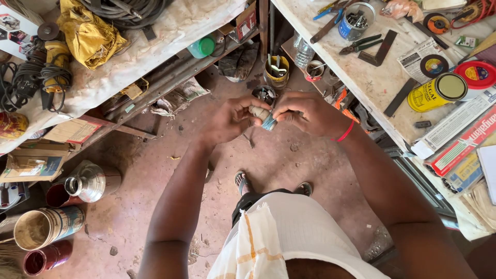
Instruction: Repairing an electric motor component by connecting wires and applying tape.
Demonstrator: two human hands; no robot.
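A person is standing on a reddish dirt floor and looking down at both hands, which are meeting in front of the body above the floor, between two cluttered surfaces. The left hand is curling its grip around a small roll, pale beige at its upper end and wrapped in something blue-grey lower down, where a short striped end is poking out below the fingers. The right hand, wearing a red band at the wrist, is pinching the same roll from the other side with thumb and fingertips, so both grips are clenching on it. The roll is small and mostly hidden by the fingers, so what it is made of cannot be told.

To the right, a pale worktop is carrying a yellow tin lying on its side, pliers, a blue can of screws and grinding discs. To the left, another worktop is holding a yellow cloth and coiled black cables. On the floor at lower left, a steel pot and open tins are sitting close together. The person's sandalled feet are showing below the hands.
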